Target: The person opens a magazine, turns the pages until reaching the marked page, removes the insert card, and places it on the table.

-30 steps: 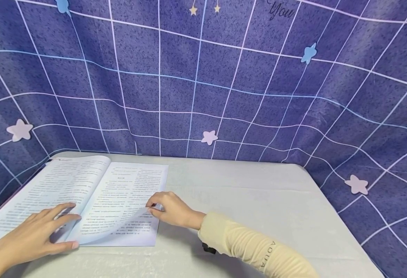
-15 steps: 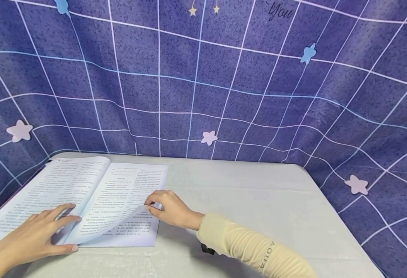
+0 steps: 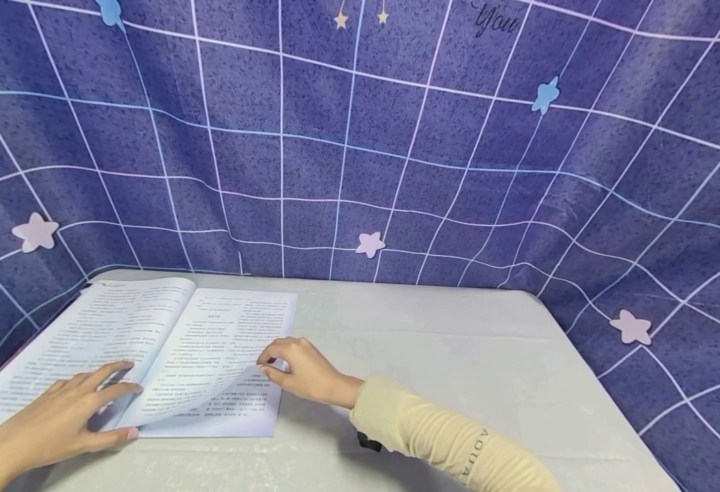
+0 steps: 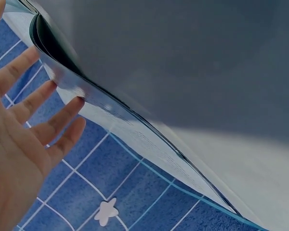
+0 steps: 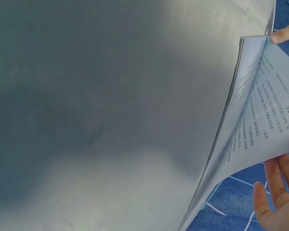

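Note:
A thick book (image 3: 113,314) lies open on the left part of the table, small print covering both pages. My left hand (image 3: 58,417) rests on the left page near the spine, fingers spread, thumb at the book's bottom edge. In the left wrist view the fingertips (image 4: 74,103) meet the book's paper. My right hand (image 3: 307,372) pinches the outer edge of a page (image 3: 227,389) between thumb and index finger. That page curls up from the sheet below, and the right wrist view shows its raised underside (image 5: 279,106) with print. The other right fingers are loosely bent.
A pale cloth covers the table (image 3: 433,362), reaching well to the right of the book. Behind and on both sides hangs a purple-blue curtain (image 3: 310,164) with a grid and stars. The right forearm's cream sleeve (image 3: 446,437) crosses the front of the table.

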A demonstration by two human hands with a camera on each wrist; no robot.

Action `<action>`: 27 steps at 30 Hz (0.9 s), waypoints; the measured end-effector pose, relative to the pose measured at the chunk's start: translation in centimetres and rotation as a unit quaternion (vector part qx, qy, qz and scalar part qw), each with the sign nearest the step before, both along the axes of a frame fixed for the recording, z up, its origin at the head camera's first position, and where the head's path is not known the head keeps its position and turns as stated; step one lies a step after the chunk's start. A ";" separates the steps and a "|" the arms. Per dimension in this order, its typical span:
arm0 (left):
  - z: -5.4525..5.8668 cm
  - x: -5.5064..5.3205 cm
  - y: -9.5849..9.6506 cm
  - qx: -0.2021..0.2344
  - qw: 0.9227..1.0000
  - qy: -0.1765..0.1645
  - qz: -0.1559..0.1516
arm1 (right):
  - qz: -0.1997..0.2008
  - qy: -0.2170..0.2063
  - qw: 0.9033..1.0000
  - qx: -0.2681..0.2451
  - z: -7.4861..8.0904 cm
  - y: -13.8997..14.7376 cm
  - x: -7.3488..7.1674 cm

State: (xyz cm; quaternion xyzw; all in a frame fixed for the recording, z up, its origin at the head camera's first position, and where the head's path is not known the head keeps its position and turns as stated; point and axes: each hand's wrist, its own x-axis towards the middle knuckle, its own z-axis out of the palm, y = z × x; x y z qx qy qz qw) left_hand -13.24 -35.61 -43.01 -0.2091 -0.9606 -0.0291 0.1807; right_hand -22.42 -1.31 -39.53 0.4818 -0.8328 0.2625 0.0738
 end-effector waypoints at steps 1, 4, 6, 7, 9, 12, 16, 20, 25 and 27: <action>0.0 0.0 0.0 0.000 1.000 0.001 -0.001 | 0.001 -0.001 1.000 0.000 0.0 0.0 0.0; 0.0 0.0 -0.1 0.001 1.000 0.002 -0.001 | 0.004 -0.004 1.000 0.001 -0.1 0.2 0.0; 0.1 0.0 -0.1 0.002 1.000 0.001 0.000 | 0.004 -0.005 1.000 0.003 -0.1 0.2 0.0; 0.1 0.0 -0.1 0.002 1.000 0.001 0.000 | 0.004 -0.005 1.000 0.005 -0.1 0.2 0.0; 0.1 0.0 -0.2 0.002 1.000 0.001 -0.001 | 0.001 -0.005 1.000 0.011 0.0 0.3 0.0; 0.1 -0.1 -0.2 0.002 1.000 0.005 -0.005 | -0.007 -0.005 1.000 0.017 0.0 0.4 0.1; 0.2 -0.1 -0.2 0.002 1.000 0.012 -0.008 | -0.019 -0.005 1.000 0.014 0.1 0.5 0.2; 0.3 0.0 -0.1 0.003 1.000 0.018 -0.007 | -0.024 -0.003 1.000 0.007 0.1 0.6 0.2; 0.4 0.0 -0.1 0.004 1.000 0.017 -0.004 | -0.025 -0.005 1.000 -0.007 0.1 0.8 0.1; 0.4 0.0 -0.2 0.004 1.000 0.016 -0.003 | -0.025 -0.003 1.000 -0.014 0.1 0.9 0.1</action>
